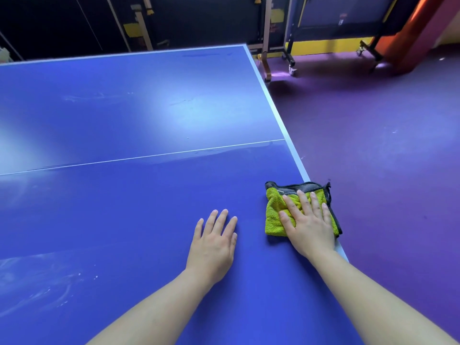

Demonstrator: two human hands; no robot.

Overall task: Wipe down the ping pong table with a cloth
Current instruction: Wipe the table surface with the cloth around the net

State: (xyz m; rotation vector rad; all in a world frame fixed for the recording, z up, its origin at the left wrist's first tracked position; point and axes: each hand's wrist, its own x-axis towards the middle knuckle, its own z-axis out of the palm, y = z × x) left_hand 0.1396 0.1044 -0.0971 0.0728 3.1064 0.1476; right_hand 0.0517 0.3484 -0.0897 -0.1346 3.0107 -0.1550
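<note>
A blue ping pong table [124, 207] with white edge lines fills most of the view. A folded yellow-green cloth [275, 215] with grey-black trim lies at the table's right edge, partly overhanging it. My right hand [308, 220] presses flat on the cloth with straight fingers. My left hand [214, 240] rests flat on the bare blue surface a short way to the left of the cloth. Whitish smears show on the table at the lower left and far left.
A white centre line [149, 156] crosses the table. The purple floor [385, 145] lies to the right of the table edge. Folded tables on wheeled frames [291, 63] stand along the back wall, with an orange pillar [408, 33] at the far right.
</note>
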